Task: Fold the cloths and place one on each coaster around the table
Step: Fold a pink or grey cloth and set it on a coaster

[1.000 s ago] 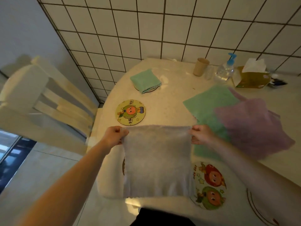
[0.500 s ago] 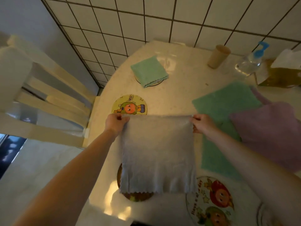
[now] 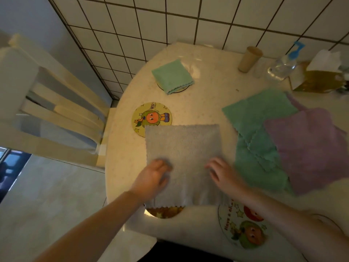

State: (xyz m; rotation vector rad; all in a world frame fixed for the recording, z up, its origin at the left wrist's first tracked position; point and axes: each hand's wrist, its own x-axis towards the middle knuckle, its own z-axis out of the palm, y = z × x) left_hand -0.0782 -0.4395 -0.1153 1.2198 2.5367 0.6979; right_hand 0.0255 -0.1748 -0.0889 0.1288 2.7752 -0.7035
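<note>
Grey cloth (image 3: 183,157): flat on the table (image 3: 204,103) at its near-left edge, far corner over the cartoon coaster (image 3: 152,118), near hem over the dark coaster (image 3: 164,212).
Left hand (image 3: 154,178): fingers straight, resting on the near-left part of the cloth.
Right hand (image 3: 221,173): fingers spread, on its near-right part; blurred.
Folded green cloth (image 3: 172,76): on a coaster near the far-left edge.
Unfolded stock: green cloth (image 3: 253,118) partly under the purple cloth (image 3: 309,148), right side.
Near edge: printed coaster (image 3: 243,227).

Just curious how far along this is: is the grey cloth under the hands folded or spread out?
Spread out: the grey cloth lies flat as one open square on the table, scalloped edges showing, unlike the folded green cloth.
</note>
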